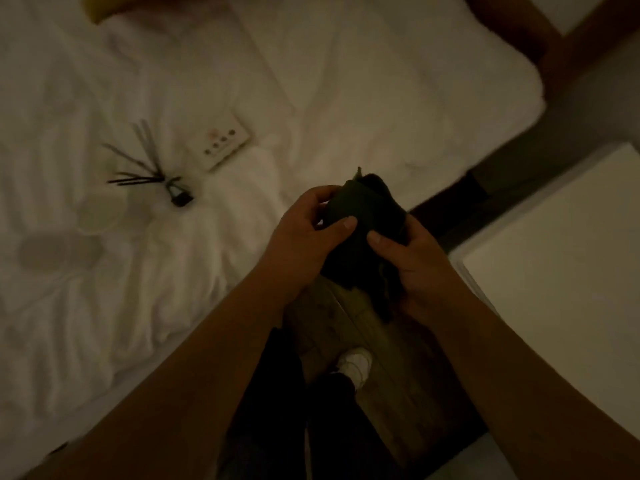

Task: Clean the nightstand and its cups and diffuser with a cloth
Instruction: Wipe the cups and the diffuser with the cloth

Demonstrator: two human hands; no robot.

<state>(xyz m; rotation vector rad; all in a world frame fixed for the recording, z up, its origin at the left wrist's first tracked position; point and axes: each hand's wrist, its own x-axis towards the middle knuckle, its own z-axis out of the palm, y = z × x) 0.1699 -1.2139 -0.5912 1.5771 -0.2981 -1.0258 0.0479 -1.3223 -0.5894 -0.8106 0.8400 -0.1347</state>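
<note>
Both hands hold a dark cloth (363,233) bunched between them above the edge of the bed. The left hand (304,237) grips its near-left side, thumb pressed across the top and fingers curled behind the fabric. The right hand (412,261) grips the right side, thumb laid on the front, with loose folds of the cloth hanging down below the palm. Under the hands lies a strip of wooden floor (346,327), where a white shoe (355,365) and dark trouser legs show. To the right stands the white nightstand (561,271), its flat top bare where it shows. To the left spreads the bed (138,289) with a rumpled white cover. On it, well apart from the hands, lies the diffuser (178,195), a small dark bottle tipped on its side with dark reeds (138,168) fanned out from it. Just beyond it rests a white remote (225,142) with round buttons. Two pale cups (100,216) lie near the diffuser, blurred and hard to make out.
</note>
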